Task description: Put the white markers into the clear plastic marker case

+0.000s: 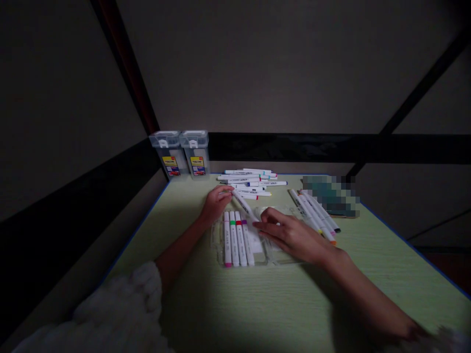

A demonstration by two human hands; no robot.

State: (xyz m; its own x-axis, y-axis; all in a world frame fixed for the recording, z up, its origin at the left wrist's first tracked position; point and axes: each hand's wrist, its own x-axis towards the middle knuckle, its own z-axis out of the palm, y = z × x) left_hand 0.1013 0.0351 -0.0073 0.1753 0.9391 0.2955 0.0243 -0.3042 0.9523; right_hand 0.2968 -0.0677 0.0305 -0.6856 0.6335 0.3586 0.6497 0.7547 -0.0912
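A white marker pen [243, 204] is held slantwise between my two hands. The fingers of my left hand [217, 202] are closed on its far end, and my right hand [289, 230] pinches the near end. Below it lies a clear plastic tray [262, 260], opened flat on the table. Several white markers [239, 245] stand side by side in its left half, with pink, green, red and purple bands or ends. My right hand covers part of the tray's right half.
Behind my hands lies a loose pile of white markers [250, 184]. More markers [312, 213] lie slanted to the right, beside a blurred-out greenish object [329, 196]. Two clear lidded boxes [169, 157] with yellow labels stand at the table's back left corner, near the wall.
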